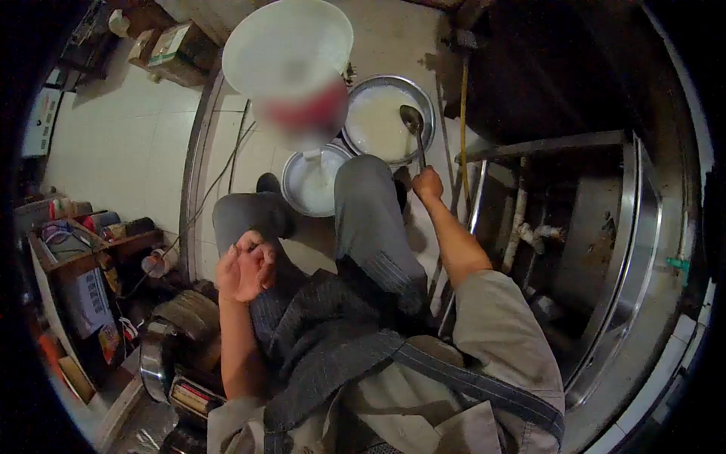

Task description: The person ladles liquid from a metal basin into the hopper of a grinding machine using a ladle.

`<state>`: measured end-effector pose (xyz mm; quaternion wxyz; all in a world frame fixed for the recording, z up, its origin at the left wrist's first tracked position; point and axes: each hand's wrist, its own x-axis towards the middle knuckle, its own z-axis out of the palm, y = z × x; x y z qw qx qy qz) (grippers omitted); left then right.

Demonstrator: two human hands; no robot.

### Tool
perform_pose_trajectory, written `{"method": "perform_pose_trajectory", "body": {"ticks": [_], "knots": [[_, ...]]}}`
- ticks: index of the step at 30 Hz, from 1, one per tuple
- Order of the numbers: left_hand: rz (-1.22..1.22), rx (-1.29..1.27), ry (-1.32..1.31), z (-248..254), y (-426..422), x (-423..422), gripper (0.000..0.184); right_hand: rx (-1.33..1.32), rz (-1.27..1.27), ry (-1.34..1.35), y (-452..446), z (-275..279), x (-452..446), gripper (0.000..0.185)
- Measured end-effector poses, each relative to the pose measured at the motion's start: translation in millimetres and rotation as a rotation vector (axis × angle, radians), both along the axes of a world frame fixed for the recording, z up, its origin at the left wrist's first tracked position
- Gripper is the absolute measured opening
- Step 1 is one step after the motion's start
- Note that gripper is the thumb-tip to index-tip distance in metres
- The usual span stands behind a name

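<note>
- nearest is the striped apron point(333, 310) over the lap; if a leg point(370, 197) shifts without care, i think it could push the small pot point(286, 184) beside it and spill the contents.
- the left hand point(248, 266) is above the other thigh; its grip is half open, with fingers loosely bent, and i see nothing in it. whether it touches the thigh, i cannot tell.
- farther, a loose or wet hold could, in my judgement, let the spoon point(412, 119) slip; the right hand point(428, 184) has its grip closed around the handle.
- the spoon's head is over the wide basin point(430, 125) with pale liquid point(376, 125), near its right side; whether it is dipped, i cannot tell.
- beyond the small pot is a large white tub point(246, 45), partly blurred.
</note>
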<state>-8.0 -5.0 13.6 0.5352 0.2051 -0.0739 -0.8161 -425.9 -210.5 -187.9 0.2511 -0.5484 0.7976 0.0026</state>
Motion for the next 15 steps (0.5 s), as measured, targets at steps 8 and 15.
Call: {"method": "perform_pose_trajectory", "body": {"ticks": [8, 15], "knots": [[0.356, 0.59, 0.298, 6.4, 7.4, 1.0, 0.05, 0.222, -0.261, -0.69, 7.1, -70.7, -2.6, 0.022], [-0.015, 0.01, 0.225, 0.9, -2.4, 4.1, 0.046, 0.523, -0.729, -1.344, 29.6, -41.4, 4.0, 0.019]]}}
